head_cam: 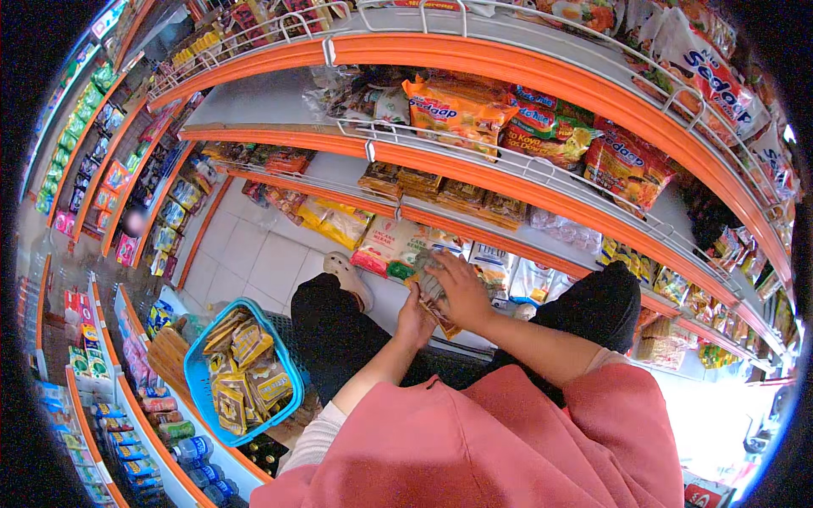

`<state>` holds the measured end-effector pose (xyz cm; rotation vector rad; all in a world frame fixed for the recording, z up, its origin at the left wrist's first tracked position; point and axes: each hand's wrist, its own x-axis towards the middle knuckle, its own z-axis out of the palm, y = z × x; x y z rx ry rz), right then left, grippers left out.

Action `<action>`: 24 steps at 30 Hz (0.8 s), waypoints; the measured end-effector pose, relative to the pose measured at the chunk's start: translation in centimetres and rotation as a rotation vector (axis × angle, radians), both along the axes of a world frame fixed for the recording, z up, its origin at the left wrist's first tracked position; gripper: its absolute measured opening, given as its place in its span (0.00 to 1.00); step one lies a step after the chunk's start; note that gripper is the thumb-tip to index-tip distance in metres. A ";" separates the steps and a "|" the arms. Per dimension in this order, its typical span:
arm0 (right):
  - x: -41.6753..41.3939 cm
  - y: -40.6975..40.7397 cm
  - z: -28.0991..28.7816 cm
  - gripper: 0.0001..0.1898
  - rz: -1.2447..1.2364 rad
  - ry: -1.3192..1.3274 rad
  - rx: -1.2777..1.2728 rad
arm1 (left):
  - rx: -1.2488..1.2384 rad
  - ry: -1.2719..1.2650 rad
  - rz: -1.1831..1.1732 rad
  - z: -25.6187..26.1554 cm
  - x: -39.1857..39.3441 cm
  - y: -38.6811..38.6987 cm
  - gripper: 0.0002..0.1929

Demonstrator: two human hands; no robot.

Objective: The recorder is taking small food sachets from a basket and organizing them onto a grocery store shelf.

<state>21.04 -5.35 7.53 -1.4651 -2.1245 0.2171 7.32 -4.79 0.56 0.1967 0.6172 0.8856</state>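
Note:
In front of my lap, my left hand (414,319) grips a small flat brown-and-yellow packet (444,324) by its near side. My right hand (462,289) lies over the packet with its fingers on a crumpled grey-green thing (427,270), which looks like a cloth. The hands hide much of both. Beside my left leg, similar brown-and-yellow packets (254,381) lie heaped in a blue plastic basket (297,381). Rows of like-coloured packets (460,193) rest on the low shelf before me.
Orange-edged shelves (457,47) with wire guards curve around in front, holding instant noodle packs (454,111). Flour and other bags (390,244) line the bottom level. A wooden seat (171,362) stands by the basket. Bottles (194,447) fill shelves behind at left. Tiled floor (238,244) shows ahead-left.

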 end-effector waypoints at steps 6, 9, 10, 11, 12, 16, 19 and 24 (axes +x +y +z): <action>1.9 1.6 -1.5 0.25 -0.275 0.485 -0.264 | 0.034 -0.005 -0.057 0.0 0.8 0.1 0.28; 2.0 1.7 -1.4 0.27 -0.405 0.568 -0.230 | 0.029 0.026 -0.070 -0.2 0.8 -0.2 0.29; 1.8 1.5 -1.3 0.28 -0.385 0.496 -0.181 | 0.024 0.033 -0.069 0.0 1.0 -0.3 0.29; 1.6 1.2 -1.3 0.29 -0.366 0.424 -0.131 | 0.020 0.031 -0.071 0.3 1.1 -0.5 0.29; 1.6 1.1 -2.2 0.36 -0.281 0.461 -0.326 | 0.023 -0.034 -0.125 1.0 1.5 -0.5 0.32; -0.2 -0.5 -2.3 0.52 -0.344 0.354 -0.530 | -0.107 -0.417 -0.258 2.3 1.3 -1.6 0.41; 0.7 -0.4 1.4 0.48 -0.252 0.447 -0.606 | -0.011 -0.493 -0.194 3.1 0.5 -0.9 0.46; 3.0 1.6 0.4 0.40 -0.281 0.523 -0.642 | 0.031 -0.169 -0.131 4.3 1.3 -0.1 0.43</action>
